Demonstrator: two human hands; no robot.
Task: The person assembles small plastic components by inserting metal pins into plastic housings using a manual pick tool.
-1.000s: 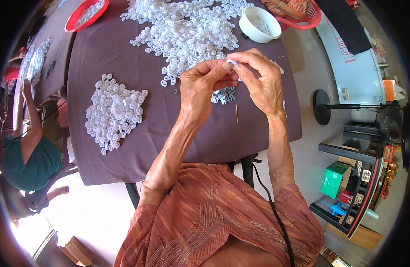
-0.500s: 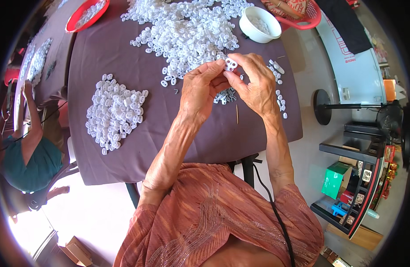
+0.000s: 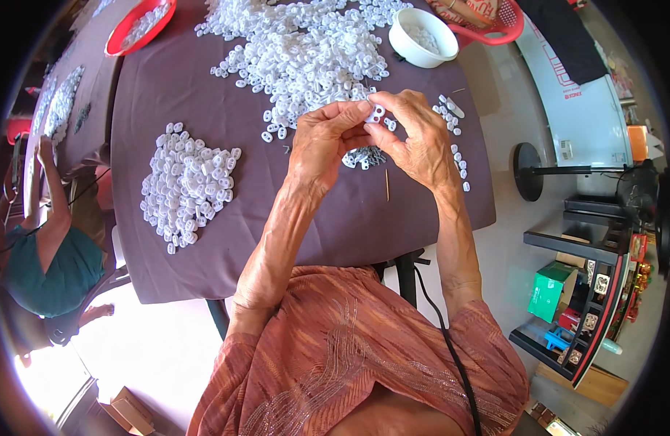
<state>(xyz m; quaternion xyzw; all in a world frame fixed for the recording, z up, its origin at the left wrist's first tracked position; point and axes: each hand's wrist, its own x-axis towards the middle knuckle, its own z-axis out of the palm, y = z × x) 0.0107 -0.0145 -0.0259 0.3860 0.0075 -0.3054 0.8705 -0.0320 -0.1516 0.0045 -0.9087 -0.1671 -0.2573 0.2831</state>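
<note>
Between the fingertips of both hands is a small white plastic piece with round holes (image 3: pixel 377 114). My left hand (image 3: pixel 327 138) pinches it from the left, and my right hand (image 3: pixel 415 138) grips its other side; the fingers cover part of it. Just beyond the hands spreads a large heap of small white plastic pieces (image 3: pixel 306 69). Partly behind my fingers lies a little pile of grey metal parts (image 3: pixel 364 156). A thin pointed stick (image 3: pixel 387 185) rests on the cloth below my right hand.
A smaller heap of white pieces (image 3: pixel 186 185) sits left on the brown tablecloth (image 3: pixel 277 218). A white bowl (image 3: pixel 423 40) and red basket (image 3: pixel 506 29) stand far right, a red basin (image 3: pixel 138 29) far left. Loose pieces (image 3: pixel 457 156) line the right. Another person (image 3: pixel 55 254) sits left.
The piece has turned in my fingertips, and less of its holed face shows. Both hands have shifted slightly, staying together in front of the large heap.
</note>
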